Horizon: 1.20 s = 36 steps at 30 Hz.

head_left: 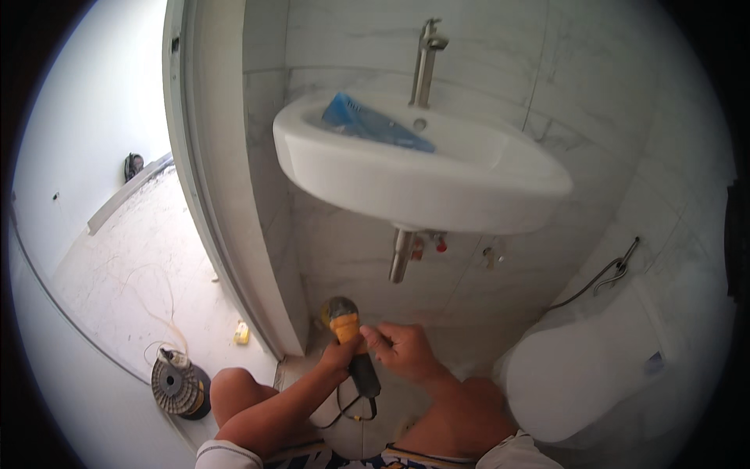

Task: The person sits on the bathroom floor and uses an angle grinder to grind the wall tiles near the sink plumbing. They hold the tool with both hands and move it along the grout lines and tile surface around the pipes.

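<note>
Yellow-and-black angle grinder (349, 338) sits below the white wall basin (437, 187), my left hand (341, 356) clenched around its body. My right hand (402, 349) touches it, fingers curled. A blue plastic package (371, 123) lies crumpled inside the basin.

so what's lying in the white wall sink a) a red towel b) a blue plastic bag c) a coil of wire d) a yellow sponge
b: a crumpled blue plastic bag lies in the basin of the white sink, left of the metal tap; the spool of wire sits on the floor outside the doorway.
</note>
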Motion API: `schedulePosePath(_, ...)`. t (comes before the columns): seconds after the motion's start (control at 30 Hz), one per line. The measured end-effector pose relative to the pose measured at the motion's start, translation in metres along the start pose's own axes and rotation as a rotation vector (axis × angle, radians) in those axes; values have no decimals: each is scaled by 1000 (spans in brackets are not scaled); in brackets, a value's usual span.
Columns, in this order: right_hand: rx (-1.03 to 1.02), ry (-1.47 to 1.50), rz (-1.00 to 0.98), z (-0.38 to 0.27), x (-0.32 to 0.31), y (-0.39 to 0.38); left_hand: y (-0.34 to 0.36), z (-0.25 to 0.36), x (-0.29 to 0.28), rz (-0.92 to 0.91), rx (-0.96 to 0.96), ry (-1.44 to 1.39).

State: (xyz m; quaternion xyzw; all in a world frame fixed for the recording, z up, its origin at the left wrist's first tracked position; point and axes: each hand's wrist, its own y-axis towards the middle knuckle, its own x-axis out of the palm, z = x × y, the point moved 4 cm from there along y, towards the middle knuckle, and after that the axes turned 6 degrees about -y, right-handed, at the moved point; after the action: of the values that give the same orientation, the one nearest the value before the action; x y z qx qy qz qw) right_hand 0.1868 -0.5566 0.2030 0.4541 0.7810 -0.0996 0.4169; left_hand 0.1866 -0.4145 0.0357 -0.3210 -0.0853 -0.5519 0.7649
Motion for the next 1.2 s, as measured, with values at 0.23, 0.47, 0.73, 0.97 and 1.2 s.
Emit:
schedulePosePath(0.23, 96, -182, -1, 63, 33, 22, 27, -11, 6, 87, -171, -175)
schedulePosePath(0.47, 203, -61, -514, 121, 72, 30, 46, -9, 8, 63, -81, -87)
schedulePosePath(0.73, 250, 456, -358, 192, 159, 60, 137, -62, -3, -262, 59, 65)
schedulePosePath(0.97, 452, 563, -218, 238, 181, 54, 56, -31, 24, -124, -41, 546)
schedulePosePath(1.2, 894, 1081, -49, 203, 152, 2, 4, 8, 51, -393, 224, 1380)
